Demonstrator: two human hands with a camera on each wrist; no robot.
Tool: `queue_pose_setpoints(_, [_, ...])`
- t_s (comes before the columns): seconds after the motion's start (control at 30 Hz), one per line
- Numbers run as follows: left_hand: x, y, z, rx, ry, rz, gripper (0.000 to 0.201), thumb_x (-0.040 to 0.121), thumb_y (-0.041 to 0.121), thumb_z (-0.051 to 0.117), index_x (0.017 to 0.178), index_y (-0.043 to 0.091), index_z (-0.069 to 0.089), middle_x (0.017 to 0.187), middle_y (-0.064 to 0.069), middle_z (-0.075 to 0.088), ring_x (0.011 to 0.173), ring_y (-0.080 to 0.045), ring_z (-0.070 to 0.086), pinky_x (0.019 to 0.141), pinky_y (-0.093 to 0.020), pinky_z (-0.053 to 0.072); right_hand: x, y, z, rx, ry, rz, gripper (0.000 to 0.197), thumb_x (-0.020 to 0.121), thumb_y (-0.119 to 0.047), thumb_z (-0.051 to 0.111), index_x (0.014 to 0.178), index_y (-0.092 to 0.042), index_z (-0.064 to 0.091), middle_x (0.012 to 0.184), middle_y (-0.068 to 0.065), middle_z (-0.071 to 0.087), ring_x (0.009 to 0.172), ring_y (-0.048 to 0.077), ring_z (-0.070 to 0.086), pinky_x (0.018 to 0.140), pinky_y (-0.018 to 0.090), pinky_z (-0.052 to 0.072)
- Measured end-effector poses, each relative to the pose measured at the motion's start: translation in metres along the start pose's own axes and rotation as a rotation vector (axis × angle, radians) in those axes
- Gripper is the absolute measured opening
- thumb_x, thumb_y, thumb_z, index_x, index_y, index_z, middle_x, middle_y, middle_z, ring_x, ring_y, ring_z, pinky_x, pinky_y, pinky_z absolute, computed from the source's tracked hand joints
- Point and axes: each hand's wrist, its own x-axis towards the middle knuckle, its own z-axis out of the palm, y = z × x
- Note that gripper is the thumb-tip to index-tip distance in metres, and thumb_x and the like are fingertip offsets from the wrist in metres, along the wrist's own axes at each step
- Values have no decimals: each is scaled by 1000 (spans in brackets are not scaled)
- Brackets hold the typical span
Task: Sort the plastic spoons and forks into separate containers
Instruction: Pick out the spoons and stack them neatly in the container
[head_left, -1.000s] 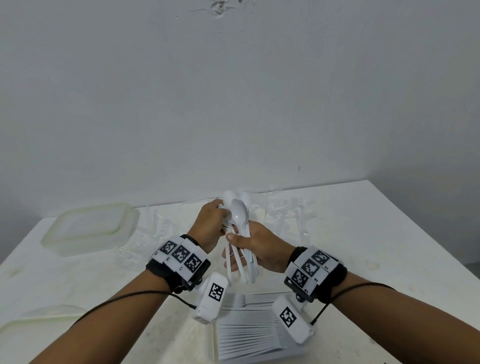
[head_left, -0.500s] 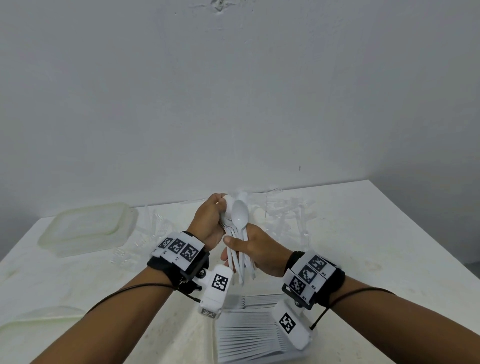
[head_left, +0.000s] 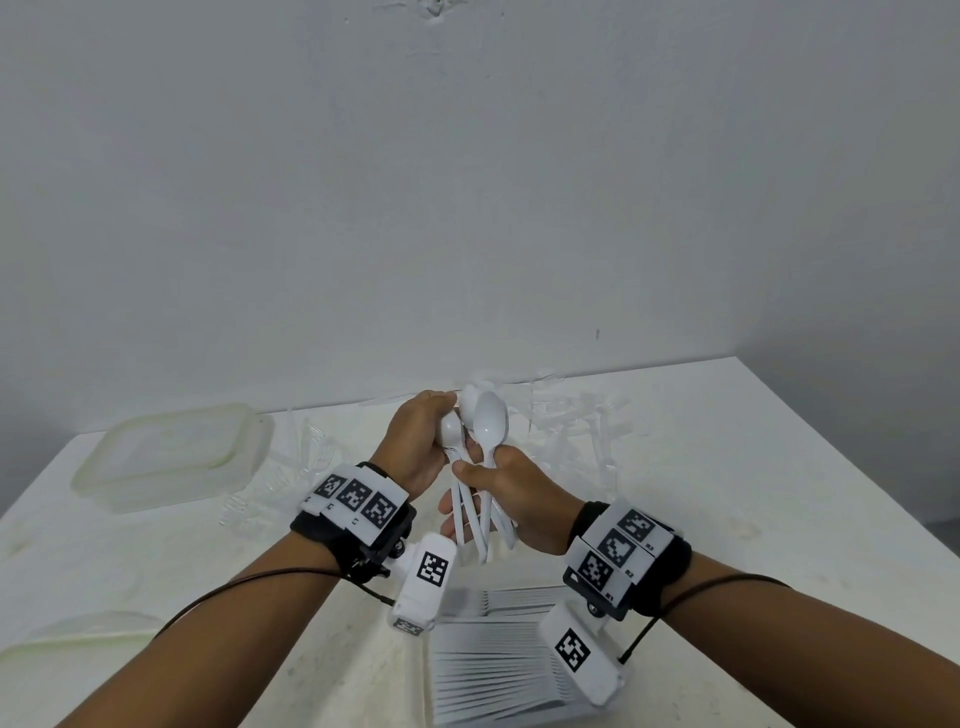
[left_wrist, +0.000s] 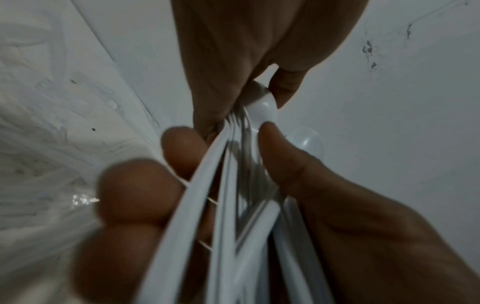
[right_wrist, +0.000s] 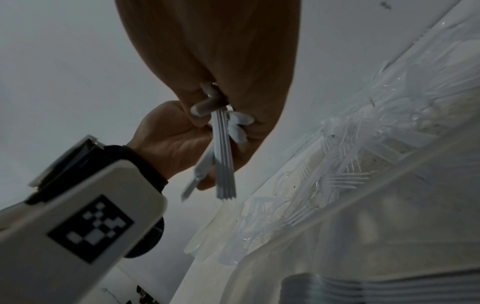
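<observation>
A bundle of white plastic spoons (head_left: 487, 431) is held upright above the middle of the table. My left hand (head_left: 441, 415) curls round the bowls at the top. My right hand (head_left: 483, 478) grips the handles lower down, thumb across the front. The left wrist view shows my left hand (left_wrist: 246, 61) pinching a spoon bowl (left_wrist: 262, 109) while my right hand (left_wrist: 337, 205) wraps the handles. From the right wrist, the handles (right_wrist: 223, 164) hang below my right hand (right_wrist: 221, 61), beside my left hand (right_wrist: 168, 139). A clear container (head_left: 447, 722) of stacked white forks (head_left: 498, 670) stands under my wrists.
A closed translucent container (head_left: 171, 457) stands at the back left. Loose clear plastic cutlery (head_left: 566, 431) lies along the back of the table, and more of it (head_left: 260, 499) beside that container. A translucent lid (head_left: 67, 644) lies at the front left. The wall is close behind.
Both hands stay on the spoon bundle in nearly the same place. My left fingers have shifted round the bowls, and the handles hang closer together.
</observation>
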Motion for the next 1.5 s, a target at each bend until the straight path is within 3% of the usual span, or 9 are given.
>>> queue_pose_setpoints(0.1, [2, -1, -2, -69, -15, -17, 12, 91, 7, 43, 81, 8, 49, 79, -10, 49, 74, -24, 53, 65, -36, 47, 0, 0, 2, 11, 23, -6, 25, 101, -13, 47, 119, 5, 47, 79, 21, 65, 67, 37, 65, 72, 53, 56])
queue_pose_setpoints(0.23, [1, -1, -1, -91, 17, -25, 19, 89, 3, 34, 85, 7, 52, 88, -11, 51, 80, -26, 52, 68, -37, 46, -1, -2, 5, 33, 61, -34, 18, 100, -11, 48, 111, 3, 52, 81, 20, 64, 69, 32, 68, 65, 44, 59])
queue_pose_setpoints(0.43, [-9, 2, 3, -42, -45, 2, 27, 89, -2, 30, 90, 2, 57, 88, -14, 56, 77, -26, 55, 70, -36, 46, 0, -4, 3, 65, 62, -20, 20, 99, -8, 49, 114, 5, 53, 81, 22, 64, 73, 37, 67, 75, 55, 58])
queue_pose_setpoints(0.57, [-8, -1, 3, 32, -46, 18, 26, 92, 3, 36, 104, -3, 58, 96, -17, 58, 83, -27, 58, 73, -37, 50, 2, -4, 3, 0, 71, 5, 19, 100, -10, 48, 113, 3, 52, 78, 19, 65, 70, 37, 67, 66, 45, 59])
queue_pose_setpoints(0.7, [-10, -1, 5, 129, -88, 9, 33, 81, 11, 50, 112, 0, 55, 93, -14, 56, 79, -24, 57, 67, -33, 47, 3, -3, 3, -60, 112, -7, 15, 99, -9, 48, 110, 1, 52, 76, 17, 62, 64, 34, 66, 58, 37, 56])
queue_pose_setpoints(0.87, [-13, -3, 5, 205, -117, 13, 23, 92, 5, 41, 109, 9, 57, 87, -4, 59, 73, -16, 58, 61, -27, 45, 4, -2, 3, -106, 133, -29, 7, 97, -7, 52, 99, -2, 56, 72, 15, 62, 63, 28, 63, 71, 47, 57])
queue_pose_setpoints(1.03, [-13, -3, -1, 199, -84, 28, 27, 96, 9, 45, 119, 10, 59, 93, -5, 64, 76, -17, 59, 62, -28, 46, 1, -6, 4, -45, 104, 12, 8, 99, -8, 51, 99, -1, 55, 70, 14, 59, 59, 28, 64, 59, 39, 58])
queue_pose_setpoints(1.23, [-11, -5, -5, 196, -87, -21, 20, 96, 13, 53, 112, 2, 55, 88, -10, 62, 74, -21, 59, 60, -30, 44, -3, -8, 4, -67, 92, 29, 9, 98, -8, 52, 93, -3, 56, 70, 14, 59, 56, 25, 61, 54, 33, 54])
queue_pose_setpoints(1.5, [-12, -9, -3, 256, -35, 21, 12, 100, 13, 46, 104, 4, 53, 88, -13, 63, 70, -21, 59, 62, -32, 48, -3, -6, 5, -48, 114, 57, 11, 99, -5, 47, 101, 2, 56, 76, 19, 63, 63, 29, 65, 65, 40, 58])
